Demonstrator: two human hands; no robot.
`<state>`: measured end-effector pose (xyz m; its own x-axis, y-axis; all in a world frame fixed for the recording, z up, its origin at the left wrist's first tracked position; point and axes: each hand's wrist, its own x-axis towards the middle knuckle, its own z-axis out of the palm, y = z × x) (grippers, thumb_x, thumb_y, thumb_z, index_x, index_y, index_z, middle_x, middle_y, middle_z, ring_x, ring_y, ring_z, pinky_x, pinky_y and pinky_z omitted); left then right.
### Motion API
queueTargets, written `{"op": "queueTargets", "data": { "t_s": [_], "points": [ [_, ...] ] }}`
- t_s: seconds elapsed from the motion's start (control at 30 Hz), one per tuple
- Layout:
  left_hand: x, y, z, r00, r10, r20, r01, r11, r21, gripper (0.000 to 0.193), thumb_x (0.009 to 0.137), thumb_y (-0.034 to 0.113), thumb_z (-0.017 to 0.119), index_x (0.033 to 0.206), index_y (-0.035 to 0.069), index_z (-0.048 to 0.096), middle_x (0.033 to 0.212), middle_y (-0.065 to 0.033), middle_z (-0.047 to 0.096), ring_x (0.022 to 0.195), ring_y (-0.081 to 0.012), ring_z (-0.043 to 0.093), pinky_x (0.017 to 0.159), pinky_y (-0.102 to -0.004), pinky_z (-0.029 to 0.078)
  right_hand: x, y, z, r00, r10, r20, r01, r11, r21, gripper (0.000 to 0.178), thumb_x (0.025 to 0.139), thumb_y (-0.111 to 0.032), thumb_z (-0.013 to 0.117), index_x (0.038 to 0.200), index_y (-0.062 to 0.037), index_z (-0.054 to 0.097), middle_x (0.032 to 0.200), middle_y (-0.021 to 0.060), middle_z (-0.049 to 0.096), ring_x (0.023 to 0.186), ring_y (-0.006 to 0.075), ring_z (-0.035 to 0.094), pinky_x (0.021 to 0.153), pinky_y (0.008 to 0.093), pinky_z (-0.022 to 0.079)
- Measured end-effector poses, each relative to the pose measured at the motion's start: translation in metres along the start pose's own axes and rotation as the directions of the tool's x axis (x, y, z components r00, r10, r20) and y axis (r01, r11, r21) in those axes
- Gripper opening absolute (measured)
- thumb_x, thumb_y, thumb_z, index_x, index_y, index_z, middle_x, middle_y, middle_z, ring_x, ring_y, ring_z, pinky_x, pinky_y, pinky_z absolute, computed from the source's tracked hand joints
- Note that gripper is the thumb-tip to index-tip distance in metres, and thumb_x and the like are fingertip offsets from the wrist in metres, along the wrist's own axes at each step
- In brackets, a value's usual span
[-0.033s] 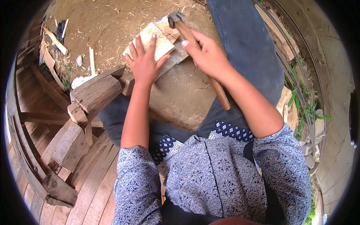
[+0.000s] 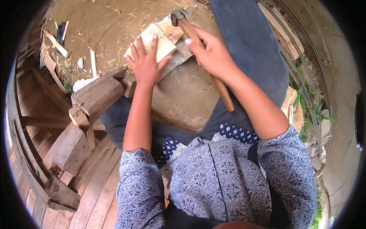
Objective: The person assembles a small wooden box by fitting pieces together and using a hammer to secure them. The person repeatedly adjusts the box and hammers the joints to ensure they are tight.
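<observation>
Fingers of my right hand wrap the hammer, its handle running diagonally, head pointing away; my left hand lies spread flat on the pale wood block.

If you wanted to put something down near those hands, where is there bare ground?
Bare dirt lies between the left hand, the wooden beam and the hammer handle, in front of the knees. More open dirt lies beyond the pale wood block. It is crowded left, among timber and wood scraps, and right, by stones.
</observation>
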<state>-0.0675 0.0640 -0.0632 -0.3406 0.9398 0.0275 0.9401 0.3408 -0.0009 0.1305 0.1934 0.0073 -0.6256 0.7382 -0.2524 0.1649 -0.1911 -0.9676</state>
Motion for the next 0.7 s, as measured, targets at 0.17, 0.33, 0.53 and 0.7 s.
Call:
{"op": "queueTargets", "data": {
  "t_s": [0.17,0.33,0.53,0.7],
  "points": [
    [0.000,0.005,-0.003,0.998,0.057,-0.005,-0.056,0.996,0.070,0.078,0.085,0.070,0.061,0.151,0.032,0.046,0.156,-0.0256,0.033,0.140,-0.0478,0.033,0.111,-0.0638,0.026,0.009,-0.021,-0.024,0.994,0.091,-0.052,-0.082,0.984,0.160,0.032,0.102,-0.028,0.058,0.125,-0.0066,0.060,0.083,-0.0031,0.053,0.056,0.0020,0.048,0.049,0.0201,0.041],
    [0.002,0.004,-0.004,0.995,0.097,0.012,-0.097,0.992,0.077,0.079,0.085,0.067,0.063,0.152,0.030,0.045,0.156,-0.0271,0.033,0.138,-0.0509,0.035,0.111,-0.0612,0.029,0.016,-0.016,-0.032,0.981,0.095,-0.170,-0.050,0.967,0.251,0.027,0.100,-0.024,0.058,0.116,-0.0038,0.063,0.079,0.0006,0.061,0.063,0.0080,0.054,0.058,0.0286,0.045],
    [0.004,0.002,-0.004,0.990,0.133,0.040,-0.135,0.988,0.069,0.081,0.085,0.063,0.066,0.152,0.023,0.044,0.156,-0.0305,0.030,0.138,-0.0540,0.034,0.112,-0.0612,0.029,0.024,-0.001,-0.029,0.974,0.159,-0.164,-0.120,0.967,0.223,0.026,0.097,-0.023,0.058,0.112,-0.0025,0.064,0.075,0.0060,0.063,0.068,0.0155,0.059,0.066,0.0360,0.048],
    [0.003,0.005,-0.001,0.989,0.102,0.105,-0.115,0.986,0.118,0.086,0.087,0.060,0.067,0.156,0.020,0.035,0.160,-0.0301,0.022,0.141,-0.0540,0.028,0.112,-0.0648,0.025,0.021,-0.007,-0.026,0.978,0.166,-0.123,-0.133,0.961,0.241,0.029,0.097,-0.023,0.058,0.115,-0.0006,0.063,0.078,0.0095,0.066,0.070,0.0166,0.061,0.067,0.0365,0.049]
  ]
}}
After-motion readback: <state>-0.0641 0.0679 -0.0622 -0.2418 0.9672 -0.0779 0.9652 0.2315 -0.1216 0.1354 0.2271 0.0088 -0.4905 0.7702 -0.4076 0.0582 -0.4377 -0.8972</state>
